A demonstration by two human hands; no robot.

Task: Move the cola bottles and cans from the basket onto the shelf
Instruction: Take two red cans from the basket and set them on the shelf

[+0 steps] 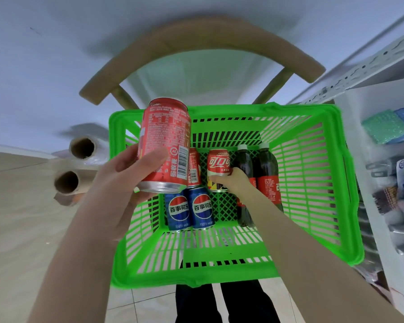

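**One can lifted, another gripped in the basket**

The left hand [124, 183] has its fingers [154, 157] curled round a red cola can [163, 145], held above the left rim of the green basket [196, 273]. Inside, the right hand [233, 183] grips a second red can [218, 164] beside two cola bottles [267, 173]. Two blue cans [178, 209] lie nearby. A white shelf [371, 66] stands at right.

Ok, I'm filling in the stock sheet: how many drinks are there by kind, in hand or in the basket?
Red cans: 3, one held by the left hand, one gripped by the right hand, one loose in the basket
Blue cans: 2
Cola bottles: 2
Total: 7
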